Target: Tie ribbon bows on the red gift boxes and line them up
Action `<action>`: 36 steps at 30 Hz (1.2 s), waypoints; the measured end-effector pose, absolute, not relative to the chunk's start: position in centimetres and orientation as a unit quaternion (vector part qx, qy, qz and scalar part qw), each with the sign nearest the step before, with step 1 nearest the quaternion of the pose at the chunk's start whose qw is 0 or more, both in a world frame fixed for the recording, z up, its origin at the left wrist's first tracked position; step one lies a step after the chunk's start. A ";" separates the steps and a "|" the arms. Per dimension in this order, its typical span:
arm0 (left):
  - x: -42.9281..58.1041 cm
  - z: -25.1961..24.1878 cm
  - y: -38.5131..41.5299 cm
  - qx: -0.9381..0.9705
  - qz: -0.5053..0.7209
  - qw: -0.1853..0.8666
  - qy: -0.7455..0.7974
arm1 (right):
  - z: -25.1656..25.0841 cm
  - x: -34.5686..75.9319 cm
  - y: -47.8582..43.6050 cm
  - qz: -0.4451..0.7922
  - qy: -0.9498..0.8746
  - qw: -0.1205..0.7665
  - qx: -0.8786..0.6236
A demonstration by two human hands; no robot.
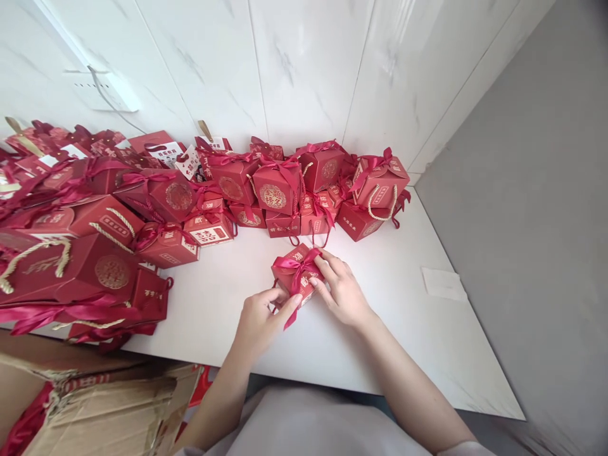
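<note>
A small red gift box (291, 272) with a magenta ribbon bow on top sits on the white table (403, 329) in front of me. My left hand (260, 320) pinches a ribbon tail at the box's near left corner, fingers closed. My right hand (339, 290) grips the box's right side, fingers curled against the ribbon and lid. Both hands touch the box.
Many finished red gift boxes with ribbons and rope handles (280, 187) are stacked along the marble wall and piled high at the left (85, 253). A cardboard carton (95, 405) stands at lower left. A white paper slip (444, 283) lies at right. A wall socket (107, 88) is above.
</note>
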State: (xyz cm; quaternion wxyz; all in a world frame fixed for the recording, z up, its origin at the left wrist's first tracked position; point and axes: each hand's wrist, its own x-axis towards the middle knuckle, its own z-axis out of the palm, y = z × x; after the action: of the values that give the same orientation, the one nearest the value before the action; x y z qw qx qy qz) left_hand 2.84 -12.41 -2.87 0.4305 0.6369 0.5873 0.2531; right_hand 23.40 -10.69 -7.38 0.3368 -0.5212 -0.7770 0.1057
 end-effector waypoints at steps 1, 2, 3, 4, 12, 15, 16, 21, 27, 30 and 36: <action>3.0 -3.0 -12.4 0.632 0.265 0.443 0.578 | -7.5 23.4 -10.6 0.112 -0.776 0.338 -0.521; 3.0 -3.2 -12.4 0.628 0.274 0.457 0.568 | -7.6 23.5 -10.6 0.117 -0.775 0.339 -0.521; 2.9 -3.2 -12.2 0.622 0.280 0.473 0.558 | -7.7 23.6 -10.5 0.123 -0.774 0.338 -0.521; 2.8 -3.2 -12.0 0.615 0.283 0.492 0.547 | -7.6 23.7 -10.4 0.128 -0.774 0.337 -0.521; 1.6 -4.2 -11.1 0.545 0.299 0.611 0.490 | -6.9 24.4 -10.2 0.136 -0.774 0.315 -0.532; 1.1 -4.9 -11.2 0.538 0.302 0.620 0.485 | -6.7 24.5 -10.2 0.135 -0.769 0.309 -0.542; 1.0 -5.0 -11.2 0.538 0.302 0.622 0.483 | -6.7 24.4 -10.2 0.135 -0.766 0.310 -0.547; 0.2 -5.5 -11.0 0.557 0.276 0.621 0.477 | -6.9 24.0 -10.4 0.158 -0.736 0.317 -0.576; 0.2 -5.6 -10.9 0.585 0.225 0.609 0.486 | -5.8 24.2 -10.5 0.236 -0.720 0.385 -0.526; -0.4 -5.9 -10.7 0.609 0.237 0.573 0.495 | -3.3 25.5 -12.3 0.229 -0.708 0.397 -0.537; -2.6 -7.8 -9.9 0.619 0.338 0.346 0.619 | -1.8 31.2 -23.0 0.419 -0.737 0.259 -0.462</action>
State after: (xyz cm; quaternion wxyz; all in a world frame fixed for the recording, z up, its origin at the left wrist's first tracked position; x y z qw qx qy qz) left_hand -2.57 -9.89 -7.81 0.3456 0.6187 0.6192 0.3381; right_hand 31.22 -23.03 -1.76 0.2594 -0.4618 -0.7372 0.4194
